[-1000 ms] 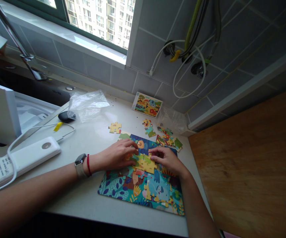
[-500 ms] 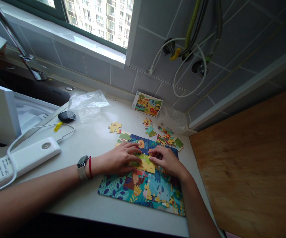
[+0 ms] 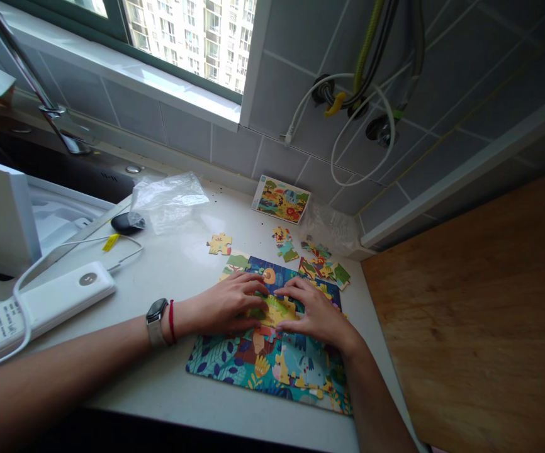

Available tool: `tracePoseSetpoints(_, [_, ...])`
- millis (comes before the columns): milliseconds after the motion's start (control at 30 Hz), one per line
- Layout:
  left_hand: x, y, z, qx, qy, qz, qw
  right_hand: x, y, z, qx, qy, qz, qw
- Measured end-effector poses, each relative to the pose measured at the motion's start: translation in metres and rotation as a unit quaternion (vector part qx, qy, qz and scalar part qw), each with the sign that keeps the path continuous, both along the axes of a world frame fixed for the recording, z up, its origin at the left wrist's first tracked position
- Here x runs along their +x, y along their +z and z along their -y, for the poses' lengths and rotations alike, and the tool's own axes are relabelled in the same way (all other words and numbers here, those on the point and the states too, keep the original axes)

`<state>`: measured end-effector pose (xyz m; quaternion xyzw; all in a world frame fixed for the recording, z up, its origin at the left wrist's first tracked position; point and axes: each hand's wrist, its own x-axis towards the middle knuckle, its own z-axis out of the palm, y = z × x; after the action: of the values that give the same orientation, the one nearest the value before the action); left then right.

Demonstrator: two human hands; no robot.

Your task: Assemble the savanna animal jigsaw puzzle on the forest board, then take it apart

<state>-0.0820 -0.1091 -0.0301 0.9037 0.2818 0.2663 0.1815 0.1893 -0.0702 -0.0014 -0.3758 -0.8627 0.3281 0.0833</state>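
Teal cardboard jigsaw lies mostly assembled on the desk; left hand and right hand press side by side on a yellow piece, with loose pieces left beyond its far edge.

Loose puzzle pieces beyond right hand; white power unit near left forearm; tiled wall behind.

At lower centre of the frame, the left hand and right hand lie spread on a yellow-green cardboard jigsaw piece, within a colourful jungle jigsaw puzzle. Loose cardboard pieces lie above, below a small illustrated picture card.
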Motion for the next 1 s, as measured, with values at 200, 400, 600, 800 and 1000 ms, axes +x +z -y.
tracePoseSetpoints(200, [-0.0004, -0.0003, 0.0000, -0.001, 0.006, -0.024, 1.000, -0.0040, 0.0016, 0.0077, 0.008, 0.016, 0.036, 0.999])
tracePoseSetpoints(400, [-0.0001, -0.0020, -0.0004, -0.002, 0.011, -0.014, 1.000, -0.0053, 0.0048, 0.0074, 0.000, 0.013, 0.034, 0.999])
tracePoseSetpoints(600, [0.0001, 0.0001, -0.0009, 0.004, 0.005, -0.015, 1.000, -0.0044, 0.0032, 0.0066, -0.004, 0.010, 0.025, 1.000])
tracePoseSetpoints(800, [-0.0005, 0.0015, -0.0012, 0.014, 0.000, -0.002, 1.000, -0.0032, 0.0041, 0.0056, -0.006, 0.014, 0.022, 1.000])
tracePoseSetpoints(1000, [-0.0019, -0.0012, -0.0017, 0.014, -0.006, -0.009, 1.000, -0.0005, 0.0036, 0.0038, -0.013, 0.014, 0.015, 1.000])
